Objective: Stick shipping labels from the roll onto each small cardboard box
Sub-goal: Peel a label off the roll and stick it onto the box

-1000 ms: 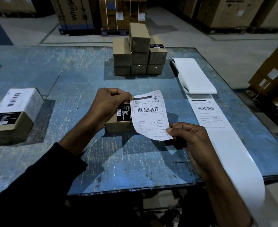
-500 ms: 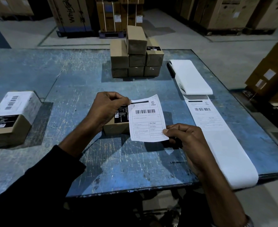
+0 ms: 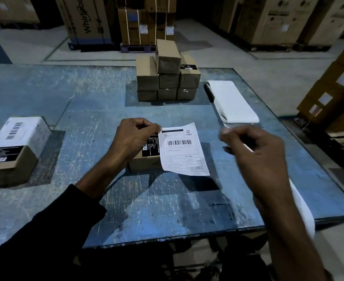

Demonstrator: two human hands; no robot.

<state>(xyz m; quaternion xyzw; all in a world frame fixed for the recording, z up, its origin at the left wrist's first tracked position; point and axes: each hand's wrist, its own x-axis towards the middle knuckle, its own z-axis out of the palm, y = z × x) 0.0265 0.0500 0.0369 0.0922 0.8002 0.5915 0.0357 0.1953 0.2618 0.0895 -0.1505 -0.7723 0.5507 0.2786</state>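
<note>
Two hands are over the blue tabletop (image 3: 167,199). Left hand (image 3: 133,138): fingers curled, pinching the upper left corner of a shipping label (image 3: 184,149) against the top of a small cardboard box (image 3: 144,162). The label lies partly over the box top; its right portion overhangs the box's right side and its lower edge curls free. A black printed sticker (image 3: 151,147) on the box top shows between the hand and the label. Right hand (image 3: 254,151): raised to the right of the label, clear of it, fingers loosely curled; motion blur prevents telling whether it holds anything.

Label roll (image 3: 233,102): lying at the right rear of the tabletop, well apart from the held box. Its white liner strip (image 3: 302,207) runs toward the near edge and hangs over it, largely hidden behind the right forearm.

Stack of small cardboard boxes (image 3: 167,78): at the centre rear, just left of the roll, three tiers, the topmost box set askew. One box in the stack shows a black sticker.

Labelled box (image 3: 14,147): at the left edge of the tabletop, white label with barcode wrapped over its top, black sticker on the near face.

Large appliance cartons (image 3: 87,19) stand on the floor beyond the tabletop.
</note>
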